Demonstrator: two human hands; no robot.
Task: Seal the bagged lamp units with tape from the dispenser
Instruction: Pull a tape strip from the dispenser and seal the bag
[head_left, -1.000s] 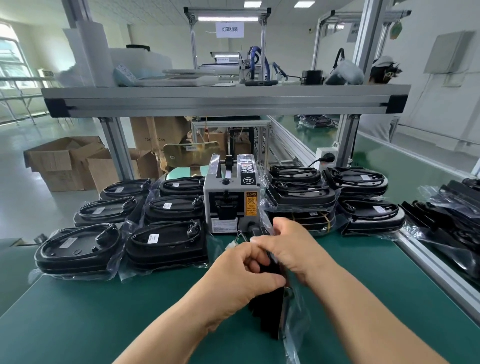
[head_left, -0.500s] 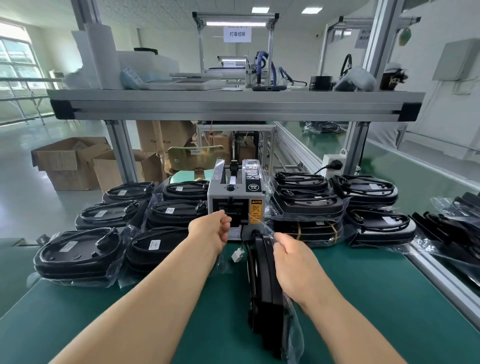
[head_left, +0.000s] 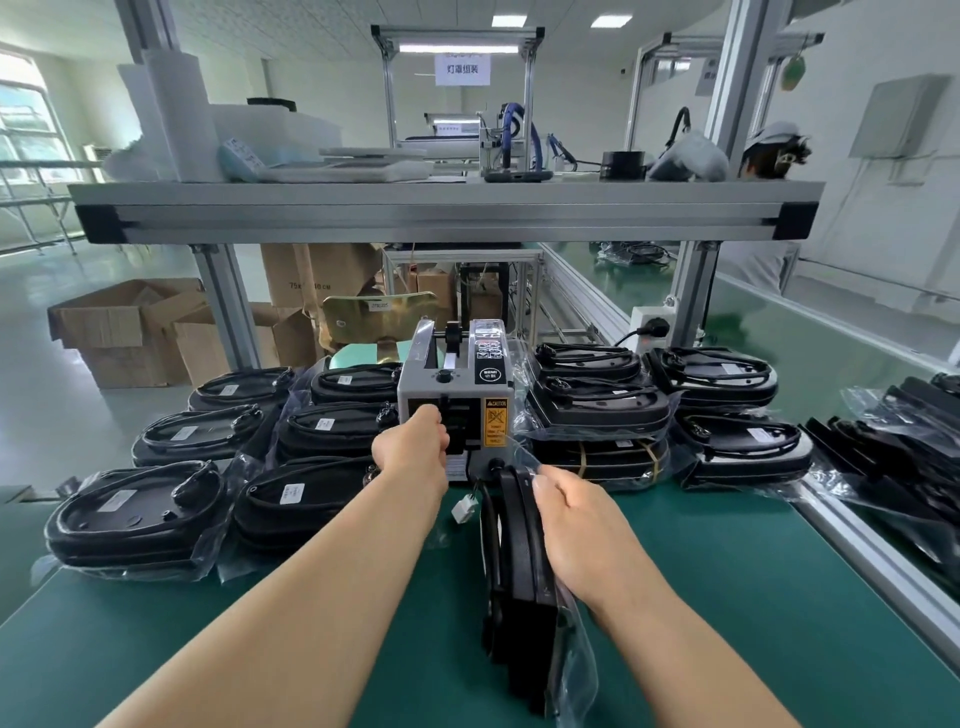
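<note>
Grips top edge of bagged lamp unit (head_left: 514, 571) with right hand (head_left: 576, 512), fingers curled over rim; unit upright on edge on green mat (head_left: 727, 571), just before tape dispenser (head_left: 454, 410). Reaches left hand (head_left: 413, 447) to dispenser's front slot, fingers curled there; tape too small to see, grip impossible to tell. Shows six bagged piles (head_left: 135, 514) left of dispenser, four stacks (head_left: 597, 405) right. Loses further bags (head_left: 893, 431) at far right to frame edge.
</note>
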